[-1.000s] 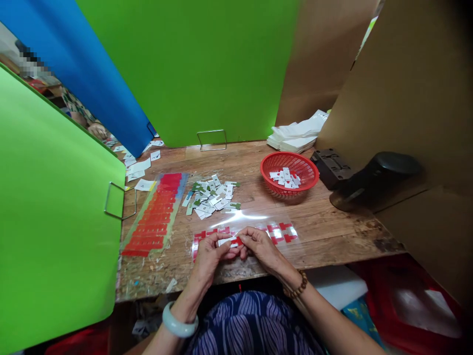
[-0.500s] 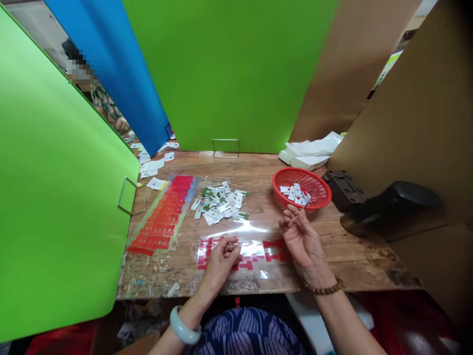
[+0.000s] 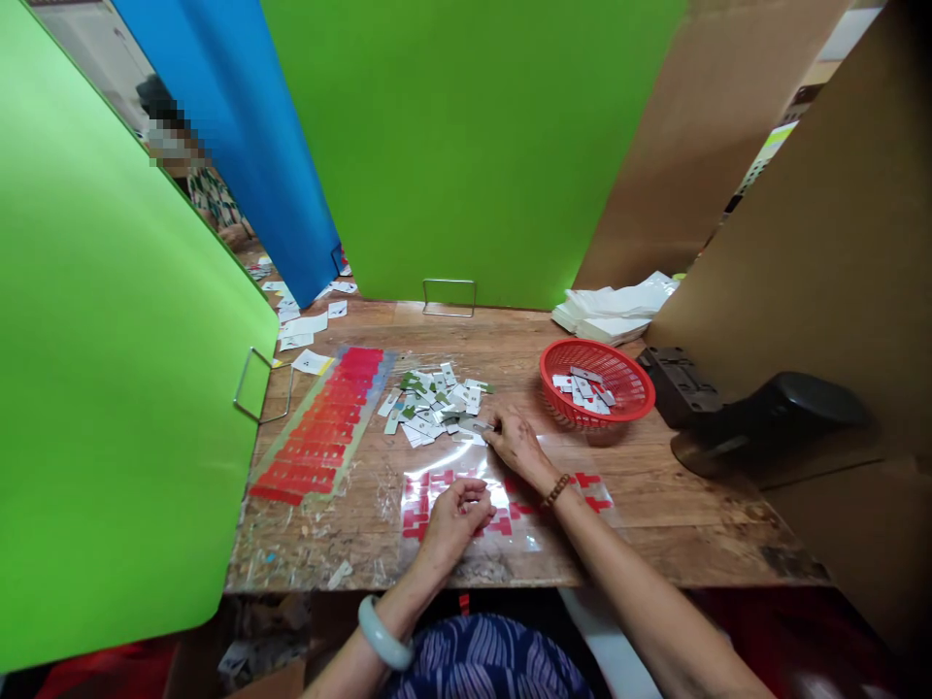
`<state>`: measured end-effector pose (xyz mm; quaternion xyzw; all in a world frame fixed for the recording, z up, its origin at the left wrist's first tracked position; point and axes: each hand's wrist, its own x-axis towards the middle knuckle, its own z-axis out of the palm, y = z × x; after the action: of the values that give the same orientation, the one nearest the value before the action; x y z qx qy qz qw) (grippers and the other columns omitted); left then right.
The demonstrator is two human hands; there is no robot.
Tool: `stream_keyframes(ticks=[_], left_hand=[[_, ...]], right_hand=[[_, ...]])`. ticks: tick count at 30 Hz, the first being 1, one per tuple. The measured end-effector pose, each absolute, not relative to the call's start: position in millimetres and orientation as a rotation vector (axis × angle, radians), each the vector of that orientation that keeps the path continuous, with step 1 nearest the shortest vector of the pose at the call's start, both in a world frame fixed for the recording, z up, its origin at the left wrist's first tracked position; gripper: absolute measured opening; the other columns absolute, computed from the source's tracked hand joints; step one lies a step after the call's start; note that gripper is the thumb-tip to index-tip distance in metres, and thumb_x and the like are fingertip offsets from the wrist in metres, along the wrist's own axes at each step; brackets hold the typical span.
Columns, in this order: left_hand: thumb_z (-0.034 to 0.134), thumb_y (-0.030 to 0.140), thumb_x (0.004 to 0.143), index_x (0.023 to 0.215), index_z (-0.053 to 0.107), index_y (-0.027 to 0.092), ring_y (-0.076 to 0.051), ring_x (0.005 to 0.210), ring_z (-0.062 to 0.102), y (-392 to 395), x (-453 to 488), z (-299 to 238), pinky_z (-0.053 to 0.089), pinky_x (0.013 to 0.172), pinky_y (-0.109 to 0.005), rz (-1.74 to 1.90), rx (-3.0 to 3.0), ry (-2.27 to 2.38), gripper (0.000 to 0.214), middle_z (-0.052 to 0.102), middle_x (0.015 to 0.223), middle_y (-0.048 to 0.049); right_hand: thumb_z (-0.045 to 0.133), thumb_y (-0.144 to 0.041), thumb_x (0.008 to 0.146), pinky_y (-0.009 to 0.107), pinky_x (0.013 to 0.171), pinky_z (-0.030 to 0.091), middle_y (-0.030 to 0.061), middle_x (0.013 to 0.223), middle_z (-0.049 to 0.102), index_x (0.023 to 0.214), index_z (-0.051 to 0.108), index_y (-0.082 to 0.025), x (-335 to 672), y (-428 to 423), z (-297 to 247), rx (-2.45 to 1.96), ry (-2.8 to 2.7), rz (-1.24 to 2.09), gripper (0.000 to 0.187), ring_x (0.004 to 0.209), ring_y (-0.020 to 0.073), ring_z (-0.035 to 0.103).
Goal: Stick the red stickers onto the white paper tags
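My left hand [image 3: 457, 513] rests curled on a clear plastic sheet [image 3: 531, 529] carrying red T-shaped stickers, fingertips pinched together at one sticker. My right hand [image 3: 514, 439] reaches forward to the near edge of a pile of small white and green tags [image 3: 432, 402], its fingers closing on one tag. A red plastic basket [image 3: 627, 404] with several finished tags stands to the right of that hand. A long sheet of red stickers [image 3: 322, 425] lies on the left of the wooden table [image 3: 677, 485].
Green partition panels [image 3: 131, 408] and a blue one wall in the left and back; cardboard walls the right. A stack of white paper [image 3: 608, 311] sits back right, a black device [image 3: 749, 417] at the right. Another person works behind the left panel.
My right hand dropped its tag at the red basket, then swung left to the tag pile. My left hand stayed on the clear sheet. The camera view shifted slightly.
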<state>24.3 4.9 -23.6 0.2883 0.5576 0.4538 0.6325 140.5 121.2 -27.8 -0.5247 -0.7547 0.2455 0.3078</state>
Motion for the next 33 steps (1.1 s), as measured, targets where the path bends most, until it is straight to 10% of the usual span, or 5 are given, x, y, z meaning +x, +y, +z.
stream_keyframes(ticks=[8, 17, 33], left_hand=[[0.073, 0.029, 0.064, 0.099, 0.053, 0.011, -0.013, 0.065, 0.065, 7.0, 18.2, -18.7, 0.051, 0.066, -0.026, 1.090, 0.556, 1.227, 0.044, 0.063, 0.076, -0.0046], [0.075, 0.029, 0.061, 0.086, 0.062, 0.009, -0.013, 0.058, 0.065, 9.8, 3.6, -8.6, 0.053, 0.061, -0.023, 1.144, 0.605, 1.209, 0.035, 0.067, 0.069, -0.0064], [0.070, 0.020, 0.068, 0.078, 0.054, 0.012, -0.013, 0.060, 0.067, 7.4, 5.0, -25.7, 0.055, 0.058, -0.022, 1.142, 0.411, 1.200, 0.021, 0.068, 0.076, -0.0071]], right_hand=[[0.049, -0.019, 0.075, 0.022, 0.056, 0.031, -0.0021, 0.063, 0.051, 0.068, 0.052, -0.016, 162.0, 107.4, -2.0, -1.373, -1.883, 0.751, 0.008, 0.060, 0.0113, 0.044], [0.056, -0.029, 0.077, 0.021, 0.052, 0.035, -0.0028, 0.064, 0.051, 0.080, 0.055, -0.016, 162.8, 52.8, 1.8, -1.082, -1.640, 1.590, 0.014, 0.055, 0.0092, 0.045], [0.045, -0.012, 0.082, 0.028, 0.068, 0.040, 0.0032, 0.078, 0.053, 0.078, 0.052, -0.019, 170.0, -4.7, -24.8, -1.447, -2.028, 0.825, 0.012, 0.075, 0.0167, 0.050]])
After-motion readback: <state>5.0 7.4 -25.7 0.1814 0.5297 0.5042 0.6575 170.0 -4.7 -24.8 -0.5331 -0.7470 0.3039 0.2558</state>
